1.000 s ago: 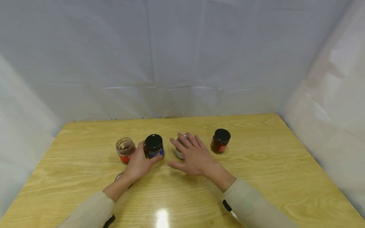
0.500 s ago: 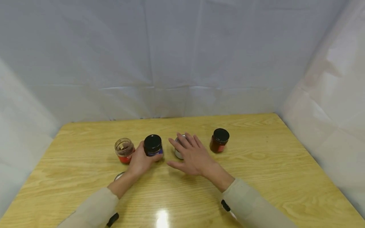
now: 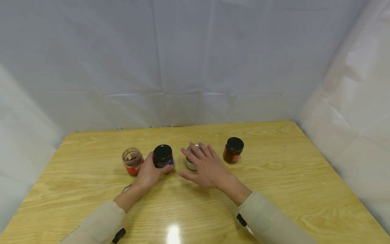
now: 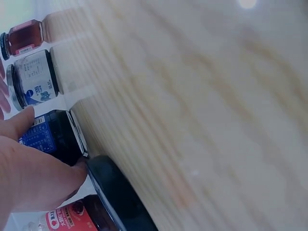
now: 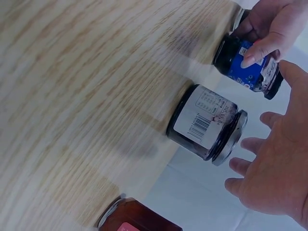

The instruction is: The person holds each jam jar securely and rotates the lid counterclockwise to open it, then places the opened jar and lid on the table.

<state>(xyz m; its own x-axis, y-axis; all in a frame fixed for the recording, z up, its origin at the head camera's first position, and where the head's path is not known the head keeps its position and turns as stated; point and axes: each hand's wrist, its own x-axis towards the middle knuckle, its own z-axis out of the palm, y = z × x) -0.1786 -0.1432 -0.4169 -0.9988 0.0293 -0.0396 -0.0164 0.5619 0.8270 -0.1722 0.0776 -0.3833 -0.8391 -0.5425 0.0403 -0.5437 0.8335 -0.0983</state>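
My left hand (image 3: pixel 148 173) grips a jar with a black lid and a blue label (image 3: pixel 163 154), fingers round its far side and thumb across the near side. To its right my right hand (image 3: pixel 210 169) spreads its fingers above a silver-lidded jar with a white label (image 5: pixel 204 120). In the right wrist view those fingertips stand a little apart from that lid. Left of the gripped jar is an open glass jar with a red label (image 3: pixel 134 168), dark residue inside. A loose round lid (image 4: pixel 120 192) lies by my left wrist, partly hidden by the forearm in the head view.
A dark reddish jar with a black lid (image 3: pixel 233 149) stands to the right of my right hand. The jars are on a wooden table (image 3: pixel 274 189), with pale sheeting (image 3: pixel 195 67) behind and at both sides.
My left forearm and thumb have shifted slightly, the thumb now a bit higher across the blue-label jar. My right hand has kept its place, and the head view has turned a little.
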